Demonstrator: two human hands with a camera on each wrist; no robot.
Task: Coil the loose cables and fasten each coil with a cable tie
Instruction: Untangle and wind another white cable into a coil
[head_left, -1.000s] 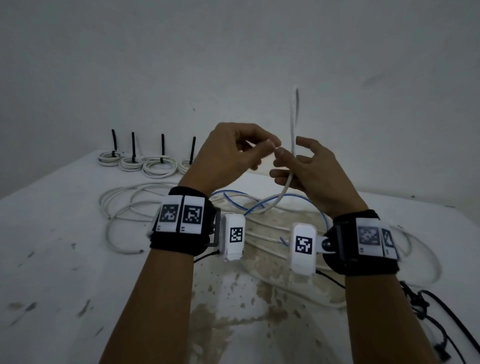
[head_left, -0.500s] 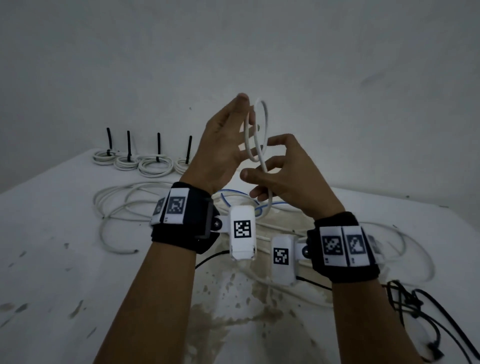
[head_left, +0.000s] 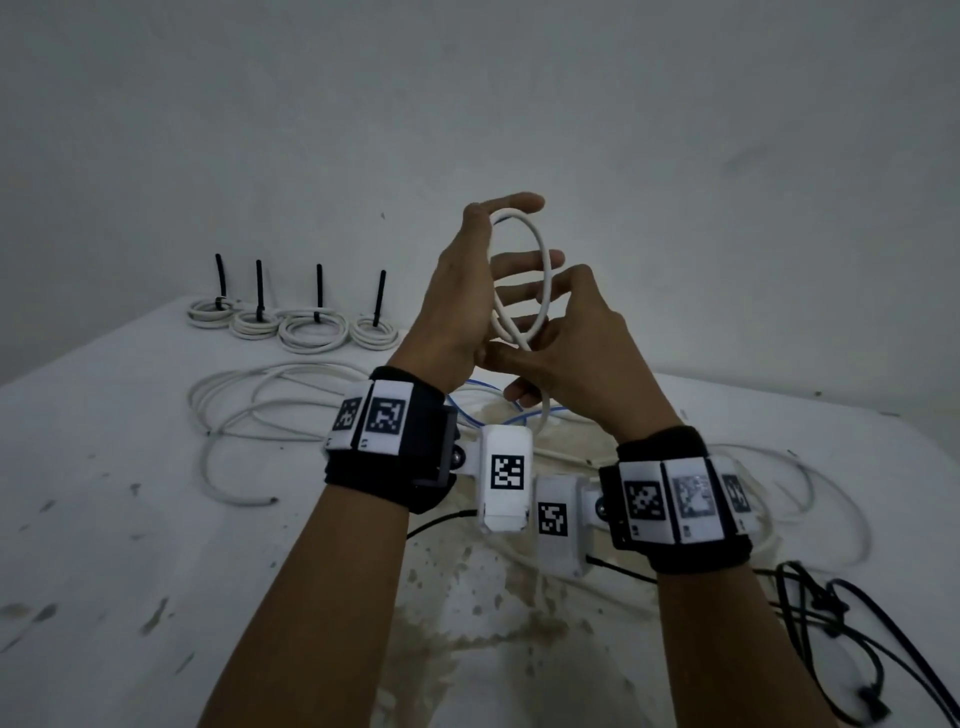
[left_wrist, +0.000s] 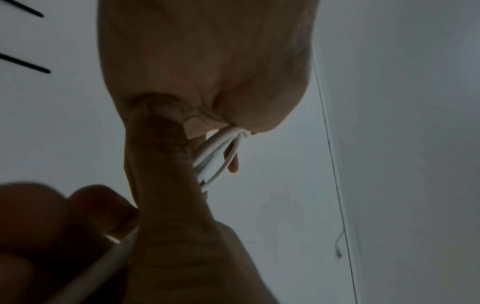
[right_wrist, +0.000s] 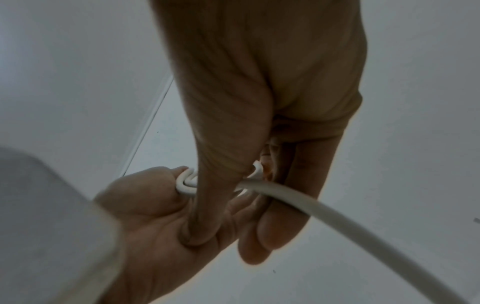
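I hold a white cable (head_left: 546, 270) in a single upright loop above the table. My left hand (head_left: 501, 208) is raised, pinching the top of the loop between thumb and forefinger, its other fingers straight and spread behind the loop. My right hand (head_left: 535, 348) grips the cable where the loop crosses at the bottom, and the tail drops from it to the table. The left wrist view shows the cable strands (left_wrist: 215, 152) coming out beside the thumb. In the right wrist view the cable (right_wrist: 311, 205) runs through my curled right fingers.
Several finished white coils (head_left: 311, 330) with upright black ties stand in a row at the back left. Loose white cables (head_left: 249, 405) and a thin blue cable (head_left: 524, 415) sprawl on the stained white table (head_left: 104, 571). Black cable (head_left: 831, 613) lies at the right.
The cable end that stood straight up a second ago is now bent into a loop. My left hand rose and spread its fingers, and the right hand moved under the loop.
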